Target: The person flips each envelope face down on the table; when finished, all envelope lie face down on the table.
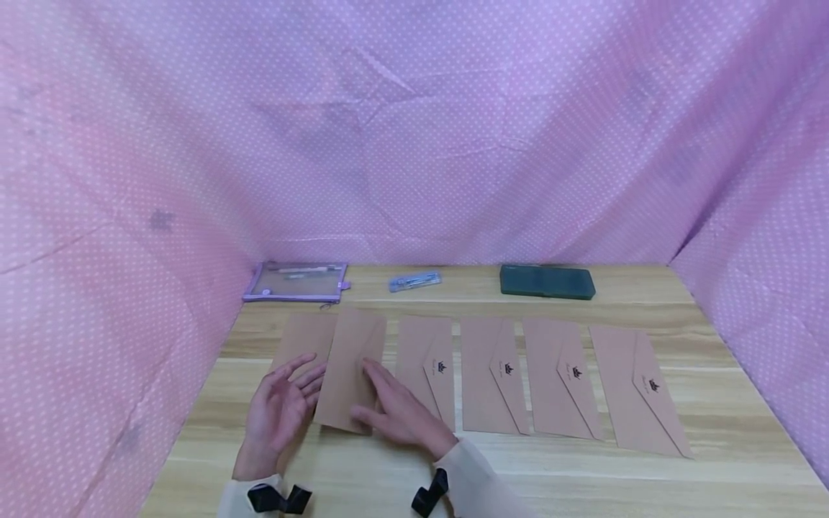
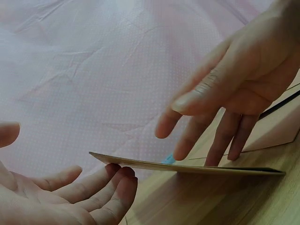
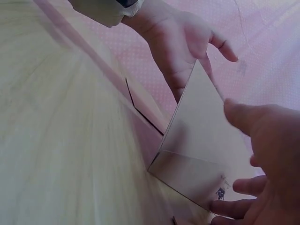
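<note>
A brown kraft envelope [image 1: 343, 370] is tilted, its left side raised off the wooden table. My left hand [image 1: 278, 414] is palm up, its fingertips under that raised edge; the left wrist view shows the envelope [image 2: 187, 168] edge-on above those fingers. My right hand [image 1: 404, 414] lies over the envelope's right side. Fingers of it reach the printed flap in the right wrist view, where the envelope [image 3: 199, 122] shows a small crown print. Another brown envelope [image 1: 307, 332] lies partly hidden beneath the left hand and the tilted one.
Several flap-up envelopes with crown prints, such as the nearest envelope [image 1: 414, 345], stand in a row to the right. Along the back lie a purple-edged mesh pouch [image 1: 298, 284], a small clear blue case [image 1: 414, 280] and a dark green box [image 1: 547, 281]. Pink dotted cloth [image 1: 453, 144] surrounds the table.
</note>
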`<state>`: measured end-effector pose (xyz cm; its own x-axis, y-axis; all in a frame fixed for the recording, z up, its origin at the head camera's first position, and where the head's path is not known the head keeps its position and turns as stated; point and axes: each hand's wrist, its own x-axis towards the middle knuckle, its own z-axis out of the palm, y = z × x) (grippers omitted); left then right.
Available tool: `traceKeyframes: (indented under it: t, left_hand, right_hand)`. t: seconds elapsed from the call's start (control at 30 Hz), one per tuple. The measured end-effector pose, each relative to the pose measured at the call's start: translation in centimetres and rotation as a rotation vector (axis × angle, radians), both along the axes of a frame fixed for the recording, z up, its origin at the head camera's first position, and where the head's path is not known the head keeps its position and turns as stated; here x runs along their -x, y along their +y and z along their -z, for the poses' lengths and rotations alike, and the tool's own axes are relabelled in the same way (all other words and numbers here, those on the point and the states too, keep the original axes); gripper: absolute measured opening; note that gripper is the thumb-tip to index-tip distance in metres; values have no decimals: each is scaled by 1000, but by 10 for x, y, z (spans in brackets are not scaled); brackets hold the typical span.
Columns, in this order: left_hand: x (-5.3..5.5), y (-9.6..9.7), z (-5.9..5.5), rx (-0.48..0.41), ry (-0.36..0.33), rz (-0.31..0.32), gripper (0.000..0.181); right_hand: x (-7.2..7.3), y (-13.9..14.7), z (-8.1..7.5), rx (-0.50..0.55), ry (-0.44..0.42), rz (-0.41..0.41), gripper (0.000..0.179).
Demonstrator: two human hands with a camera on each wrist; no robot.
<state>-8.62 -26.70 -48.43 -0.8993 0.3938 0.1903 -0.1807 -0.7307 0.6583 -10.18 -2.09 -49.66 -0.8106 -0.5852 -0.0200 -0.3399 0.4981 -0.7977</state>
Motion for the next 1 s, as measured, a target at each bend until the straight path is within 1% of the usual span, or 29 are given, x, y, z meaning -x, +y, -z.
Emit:
traceKeyframes:
  t: [0.1, 0.23, 0.4, 0.5, 0.57, 0.67, 0.77, 0.9, 1.0]
  left_hand:
    - [-1, 2, -2, 13, 3, -11, 62]
    - [0, 4, -5, 16, 33, 26, 63]
    - [2, 9, -7, 23, 80, 75, 64]
    - [2, 13, -7, 33, 96, 81, 64]
    - [2, 16, -7, 53, 98, 73, 64]
    - [2, 21, -6, 95, 85, 69, 62]
    - [2, 26, -4, 136, 85, 79, 61]
    - [4, 32, -1, 130, 102, 97, 60]
    - [5, 36, 1, 136, 112, 106, 59]
  right_hand:
    - [0, -1, 0, 29, -21, 11, 87]
    - [1, -2, -1, 55, -47, 20, 92]
    - [2, -2, -2, 105, -80, 24, 94]
    - [3, -3, -2, 133, -101, 19, 97]
    - [4, -3, -3, 141, -110, 14, 98]
    - [5, -3, -4, 140, -112, 10, 98]
    - [6, -3, -4, 138, -117, 10, 96]
    - [6, -3, -5, 148, -129, 15, 94]
    - [6, -3, -5, 175, -127, 18, 94]
